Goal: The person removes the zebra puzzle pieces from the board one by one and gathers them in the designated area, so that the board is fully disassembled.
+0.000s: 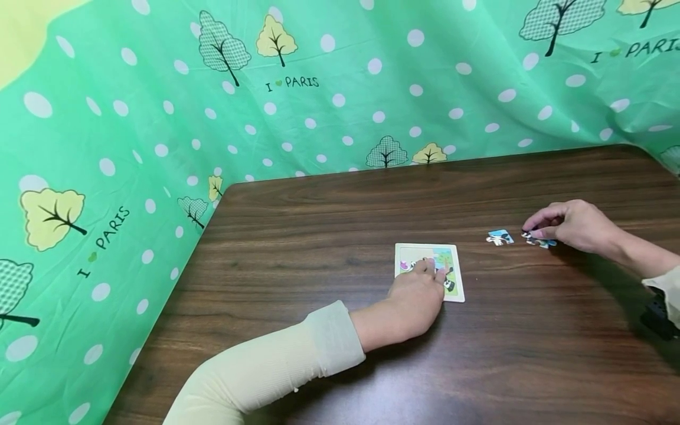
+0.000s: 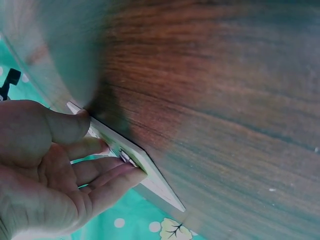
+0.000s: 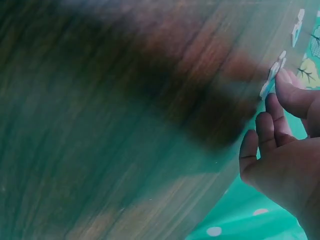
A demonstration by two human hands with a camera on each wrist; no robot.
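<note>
A small square jigsaw board (image 1: 454,295) with a pale border and a panda picture lies on the table. My left hand (image 1: 419,298) rests over it, fingertips pressing on the picture and the thumb at its rim in the left wrist view (image 2: 70,170). Farther right, my right hand (image 1: 581,227) has its thumb and index finger at a puzzle piece (image 1: 542,241), apparently pinching it; the fingers partly cover it, and more than one piece may lie there. Another puzzle piece (image 1: 500,238), blue and white, lies just left of that hand. Part of the picture is hidden under the left hand.
The dark wooden table (image 1: 297,236) extends around both hands. Behind it and along its left side hangs a green cloth (image 1: 319,106) with white dots and printed trees. A dark object (image 1: 659,316) shows at the right wrist's sleeve.
</note>
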